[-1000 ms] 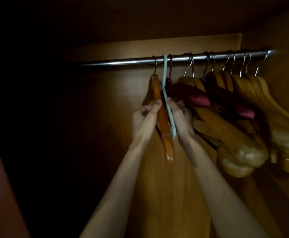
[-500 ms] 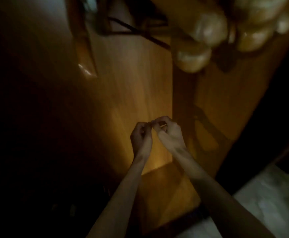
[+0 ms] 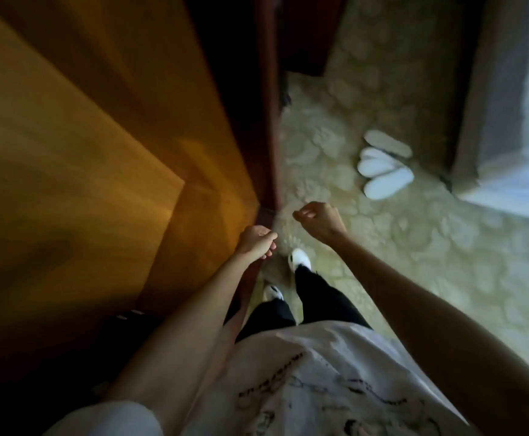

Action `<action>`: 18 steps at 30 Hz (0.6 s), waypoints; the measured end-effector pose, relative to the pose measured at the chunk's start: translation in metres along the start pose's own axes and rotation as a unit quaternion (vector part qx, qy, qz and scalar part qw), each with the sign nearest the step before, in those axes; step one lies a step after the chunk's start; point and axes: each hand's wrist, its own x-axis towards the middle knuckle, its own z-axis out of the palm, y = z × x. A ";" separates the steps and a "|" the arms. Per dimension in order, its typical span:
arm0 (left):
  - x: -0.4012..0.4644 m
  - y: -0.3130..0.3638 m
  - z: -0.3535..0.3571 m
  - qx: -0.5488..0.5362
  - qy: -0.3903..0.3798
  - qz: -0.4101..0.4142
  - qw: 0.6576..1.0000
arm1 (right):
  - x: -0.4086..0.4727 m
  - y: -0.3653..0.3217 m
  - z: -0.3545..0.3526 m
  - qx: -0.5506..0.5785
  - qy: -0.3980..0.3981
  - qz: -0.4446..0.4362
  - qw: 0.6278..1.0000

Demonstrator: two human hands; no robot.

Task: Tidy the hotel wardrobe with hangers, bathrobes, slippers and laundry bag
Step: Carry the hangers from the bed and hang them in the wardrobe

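Left of both hands stands the wooden wardrobe (image 3: pixel 106 146), its dark door edge (image 3: pixel 268 121) just beyond the left hand (image 3: pixel 257 242), whose fingers hang loosely curled and hold nothing. The right hand (image 3: pixel 318 220), just beside it and apart, is likewise loosely curled and empty. Farther right and beyond it, white slippers (image 3: pixel 384 169) lie on the patterned carpet (image 3: pixel 445 247), near the bed (image 3: pixel 521 146).

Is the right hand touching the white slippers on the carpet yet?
Apart. The head view shows the right hand raised in mid-air, with a wide stretch of patterned carpet between it and the white slippers. It holds nothing, fingers loosely curled.
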 end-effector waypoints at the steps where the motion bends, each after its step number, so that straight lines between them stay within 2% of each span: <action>1: 0.002 -0.001 0.019 0.028 -0.035 -0.003 0.999 | -0.007 0.029 -0.003 0.008 0.005 0.040 0.999; 5: 0.009 0.003 0.093 0.145 -0.142 -0.001 0.979 | -0.047 0.139 -0.011 0.074 0.030 0.186 0.979; 9: 0.007 0.022 0.168 0.262 -0.216 0.024 0.940 | -0.103 0.226 -0.018 0.152 0.091 0.282 0.943; 13: -0.007 0.050 0.250 0.390 -0.275 0.071 0.876 | -0.161 0.291 -0.028 0.239 0.155 0.374 0.883; 18: -0.031 0.094 0.363 0.502 -0.336 0.117 0.789 | -0.224 0.359 -0.042 0.351 0.232 0.450 0.788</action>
